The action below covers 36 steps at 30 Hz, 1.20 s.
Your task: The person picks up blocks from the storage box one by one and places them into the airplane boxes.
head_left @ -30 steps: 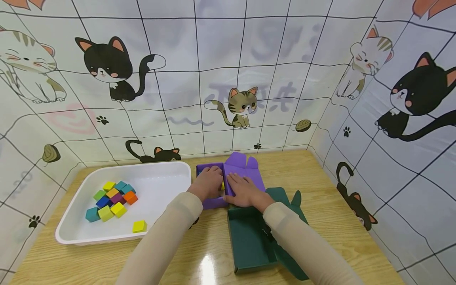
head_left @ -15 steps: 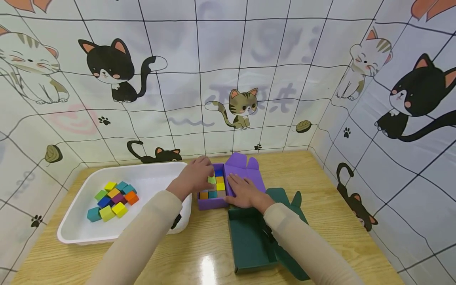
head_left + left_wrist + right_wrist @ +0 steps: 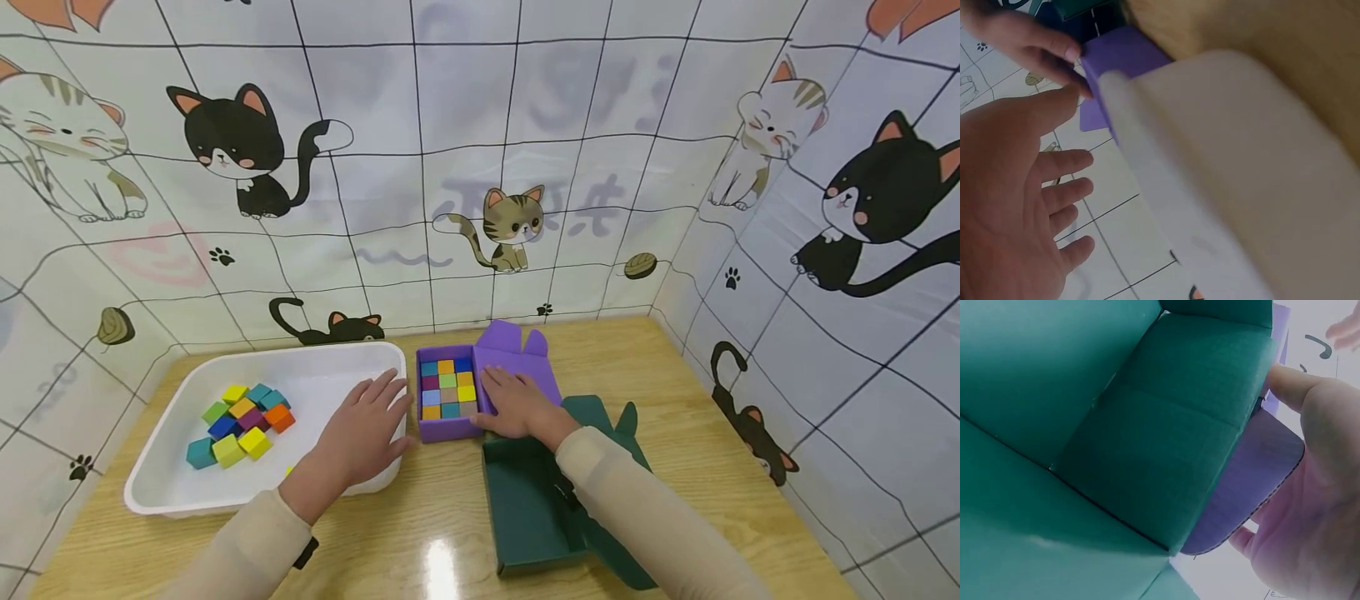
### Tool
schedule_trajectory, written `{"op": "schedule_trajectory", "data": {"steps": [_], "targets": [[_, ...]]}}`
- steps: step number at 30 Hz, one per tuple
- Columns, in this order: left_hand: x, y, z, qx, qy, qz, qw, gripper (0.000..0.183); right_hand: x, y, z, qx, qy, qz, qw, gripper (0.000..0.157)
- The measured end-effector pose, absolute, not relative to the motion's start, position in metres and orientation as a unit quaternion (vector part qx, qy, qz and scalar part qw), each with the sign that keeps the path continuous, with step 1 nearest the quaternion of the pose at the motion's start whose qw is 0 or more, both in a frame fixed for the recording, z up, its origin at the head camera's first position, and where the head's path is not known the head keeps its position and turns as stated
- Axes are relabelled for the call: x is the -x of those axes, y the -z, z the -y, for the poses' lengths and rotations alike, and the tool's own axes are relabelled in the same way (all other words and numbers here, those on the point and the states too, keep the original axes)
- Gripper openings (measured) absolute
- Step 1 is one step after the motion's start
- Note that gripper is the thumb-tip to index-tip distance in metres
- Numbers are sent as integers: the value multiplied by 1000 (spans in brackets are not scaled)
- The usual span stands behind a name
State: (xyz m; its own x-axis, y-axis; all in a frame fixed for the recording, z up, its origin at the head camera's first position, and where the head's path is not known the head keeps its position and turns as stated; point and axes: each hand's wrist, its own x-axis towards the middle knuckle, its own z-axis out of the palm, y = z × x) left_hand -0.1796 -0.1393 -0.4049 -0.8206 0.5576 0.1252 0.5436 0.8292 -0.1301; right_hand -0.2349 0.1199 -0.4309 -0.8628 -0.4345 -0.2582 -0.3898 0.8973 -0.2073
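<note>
A purple cardboard box (image 3: 450,431) stands at the back of the table, filled with rows of coloured cubes (image 3: 448,380). Its lid (image 3: 517,357) is folded out to the right. My right hand (image 3: 517,402) rests on that lid with straight fingers. Over the right end of a white tray (image 3: 172,500) is my left hand (image 3: 360,437), fingers spread, holding nothing. The left wrist view shows the left hand (image 3: 1010,200) beside the blurred tray wall (image 3: 1166,169). In the tray sits a group of loose coloured cubes (image 3: 243,421); my left forearm mostly hides another yellow one.
An open dark green box (image 3: 532,508) stands in front of the purple one, under my right forearm; its flap (image 3: 618,554) lies out to the right. A cat-patterned sheet (image 3: 360,192) hangs behind the wooden table (image 3: 712,467) and along both sides.
My left hand has come out of the purple box and moved left and nearer, over the tray, its fingers spreading. The cubes in the box are uncovered now. My right hand has stayed put.
</note>
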Motion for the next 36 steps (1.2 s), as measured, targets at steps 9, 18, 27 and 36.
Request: {"op": "schedule_trajectory", "data": {"steps": [9,18,27,36], "targets": [[163,444,149,237,-8,966,100,61,236,431,-111,201,68,-967,137,84],[162,461,152,211,-17,971,115,62,239,436,-107,196,65,-969,134,85],[161,467,154,206,-22,971,122,62,246,434,-110,189,64,-970,137,83],[163,470,154,209,-30,966,149,60,265,431,-121,169,55,-974,144,84]]}}
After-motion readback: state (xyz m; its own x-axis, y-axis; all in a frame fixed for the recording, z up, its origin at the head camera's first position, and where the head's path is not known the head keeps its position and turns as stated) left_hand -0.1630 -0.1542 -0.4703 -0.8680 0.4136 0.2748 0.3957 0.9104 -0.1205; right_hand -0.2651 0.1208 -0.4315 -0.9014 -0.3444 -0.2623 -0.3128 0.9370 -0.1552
